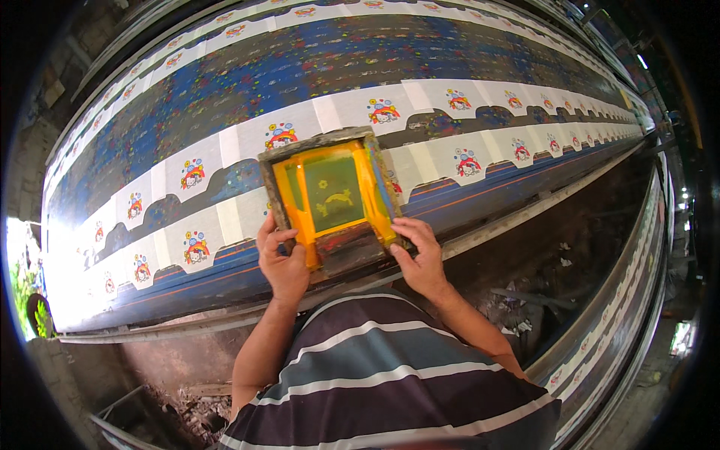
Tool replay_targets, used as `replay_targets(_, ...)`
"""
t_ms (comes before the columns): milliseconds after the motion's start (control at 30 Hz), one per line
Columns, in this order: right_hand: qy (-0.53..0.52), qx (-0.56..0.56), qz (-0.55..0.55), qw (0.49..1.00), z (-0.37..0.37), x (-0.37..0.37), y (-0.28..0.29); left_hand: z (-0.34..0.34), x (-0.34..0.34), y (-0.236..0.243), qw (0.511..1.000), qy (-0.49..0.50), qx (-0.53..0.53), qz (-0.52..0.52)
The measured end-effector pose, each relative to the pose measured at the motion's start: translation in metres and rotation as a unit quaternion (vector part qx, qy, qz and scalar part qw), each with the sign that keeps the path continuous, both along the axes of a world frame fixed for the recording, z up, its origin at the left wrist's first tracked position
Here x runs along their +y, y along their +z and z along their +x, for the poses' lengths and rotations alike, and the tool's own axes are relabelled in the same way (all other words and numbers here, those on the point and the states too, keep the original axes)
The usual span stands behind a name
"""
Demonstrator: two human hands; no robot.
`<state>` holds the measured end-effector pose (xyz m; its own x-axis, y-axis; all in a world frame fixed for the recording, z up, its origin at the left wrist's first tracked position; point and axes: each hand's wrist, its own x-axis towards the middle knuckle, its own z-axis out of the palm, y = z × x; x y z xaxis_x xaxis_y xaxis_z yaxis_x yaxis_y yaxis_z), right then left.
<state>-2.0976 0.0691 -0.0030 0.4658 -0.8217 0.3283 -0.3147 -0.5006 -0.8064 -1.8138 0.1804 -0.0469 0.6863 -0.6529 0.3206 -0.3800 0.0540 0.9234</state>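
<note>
A wooden-framed printing screen [334,196] is held between my two hands over the near edge of the long table. Its mesh is greenish, with a small yellow design, and yellow tape or ink runs along the inner sides. My left hand [283,259] grips the frame's near left corner, thumb and fingers closed on it. At the near right corner my right hand [420,255] has its fingers and thumb on the frame. White cut fabric pieces [220,226] with colourful cartoon prints lie in rows beneath and beside the screen; the screen hides part of the near row.
The long dark table [247,67] is speckled with paint and carries further printed rows at its far side. A rail [540,201] follows its near edge. Another table with printed pieces [600,337] stands at right. Scraps and debris [517,307] lie on the floor.
</note>
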Motion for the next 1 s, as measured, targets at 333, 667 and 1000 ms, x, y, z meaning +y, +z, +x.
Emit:
replay_targets(333,-0.001,0.002,0.013,1.0,-0.083,-0.055,-0.002,-0.078,-0.063,-0.013,0.999,-0.02,0.048,0.011)
replay_targets(667,0.117,0.057,-0.128,0.983,-0.078,-0.057,0.021,-0.079,-0.067,-0.025,0.992,-0.033,0.118,0.004)
replay_targets(1000,0.211,0.129,-0.215,0.945,-0.042,-0.077,0.026,-0.074,-0.066,-0.03,0.993,-0.045,0.113,0.011)
